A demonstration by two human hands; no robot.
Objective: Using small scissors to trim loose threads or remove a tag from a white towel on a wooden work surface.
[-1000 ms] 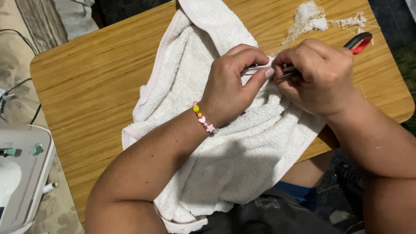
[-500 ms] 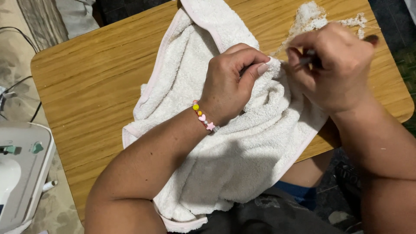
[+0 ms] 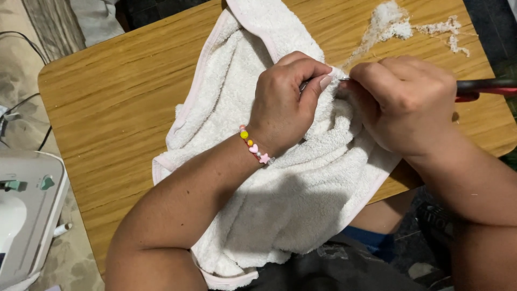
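The white towel [image 3: 280,199] lies draped over the near edge of the wooden tabletop [image 3: 118,108], its long axis running from near to far. The left hand [image 3: 288,102] has its grip pinched together on a towel fold. Just right of it, the right hand [image 3: 404,102] has its grip clamped on a red-handled tool [image 3: 484,86]. The tool tip meets the fold between both hands; the tip itself is hidden by the fingers. Farther off lies white lint [image 3: 393,24].

A home sewing corner; white sewing machine [image 3: 24,215] (partly cropped) beside a small wooden table [image 3: 118,108]; patterned floor covering [image 3: 21,81].
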